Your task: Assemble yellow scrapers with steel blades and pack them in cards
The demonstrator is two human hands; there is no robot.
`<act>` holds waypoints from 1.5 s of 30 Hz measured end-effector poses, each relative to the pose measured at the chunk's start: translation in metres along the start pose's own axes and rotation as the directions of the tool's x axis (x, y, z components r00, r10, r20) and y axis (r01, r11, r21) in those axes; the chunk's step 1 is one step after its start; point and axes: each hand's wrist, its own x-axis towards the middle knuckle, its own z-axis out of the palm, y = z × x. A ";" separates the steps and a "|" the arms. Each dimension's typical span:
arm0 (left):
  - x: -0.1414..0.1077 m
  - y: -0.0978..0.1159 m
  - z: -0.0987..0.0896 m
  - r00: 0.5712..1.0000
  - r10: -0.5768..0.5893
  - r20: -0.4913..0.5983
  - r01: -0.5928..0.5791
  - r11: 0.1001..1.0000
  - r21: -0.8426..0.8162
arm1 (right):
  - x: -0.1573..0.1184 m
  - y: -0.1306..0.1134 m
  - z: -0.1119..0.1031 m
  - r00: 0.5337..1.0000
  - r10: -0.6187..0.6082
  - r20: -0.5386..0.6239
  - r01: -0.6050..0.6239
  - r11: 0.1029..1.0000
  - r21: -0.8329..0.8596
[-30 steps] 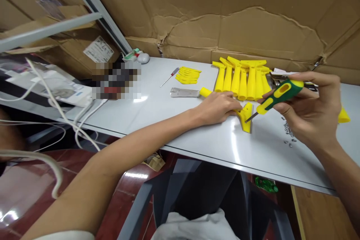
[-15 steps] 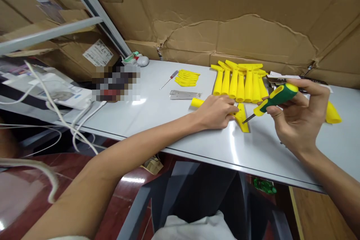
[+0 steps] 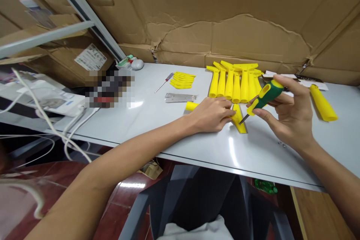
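My left hand point(image 3: 214, 114) is closed around a yellow T-shaped scraper point(image 3: 240, 120) lying on the white table. Its handle end pokes out left of my wrist, and its wide head shows past my fingers. A green and yellow screwdriver point(image 3: 266, 96) is held in my right hand point(image 3: 294, 110), tilted, with its tip touching the scraper head. Behind my hands lies a row of several yellow scrapers point(image 3: 229, 82). Flat yellow pieces point(image 3: 182, 80), a small screwdriver point(image 3: 164, 82) and clear-wrapped metal blades point(image 3: 180, 98) rest to the left.
A yellow handle point(image 3: 323, 103) lies at the right, and small screws point(image 3: 282, 144) sit near my right wrist. White cables point(image 3: 53, 120) hang over the table's left end. Cardboard point(image 3: 180, 37) stands along the back. A grey mouse point(image 3: 137, 64) is at the back left.
The view has shifted slightly to the right. My right hand and the screwdriver have moved left and a little down relative to the table, uncovering the yellow handle at the right and the small screws.
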 end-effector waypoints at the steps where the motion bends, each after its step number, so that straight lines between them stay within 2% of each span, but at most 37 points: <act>1: 0.000 -0.001 0.000 1.000 0.025 0.002 -0.025 1.000 -0.002 | 0.000 -0.001 0.001 1.000 0.003 0.006 -0.003 1.000 0.021; 4: 0.001 -0.004 -0.001 0.998 0.069 0.000 -0.069 0.998 -0.007 | 0.000 -0.002 0.004 1.000 0.002 0.015 -0.003 0.998 0.061; 10: 0.001 -0.004 -0.001 0.998 0.053 -0.015 -0.053 0.998 -0.014 | 0.000 -0.001 0.003 0.998 -0.062 -0.028 0.062 0.998 -0.019; 24: 0.000 -0.003 -0.002 0.997 0.083 0.001 -0.083 0.996 0.015 | 0.003 -0.003 0.006 0.998 0.013 -0.058 -0.006 0.993 0.115; 36: 0.001 -0.004 -0.003 0.996 0.092 -0.002 -0.092 0.996 -0.008 | 0.002 -0.004 0.007 0.991 0.124 0.041 -0.129 0.973 0.189; 45: 0.002 -0.005 -0.001 0.995 0.100 -0.007 -0.100 0.995 0.014 | 0.004 -0.005 -0.002 0.977 0.162 0.140 -0.192 0.953 0.234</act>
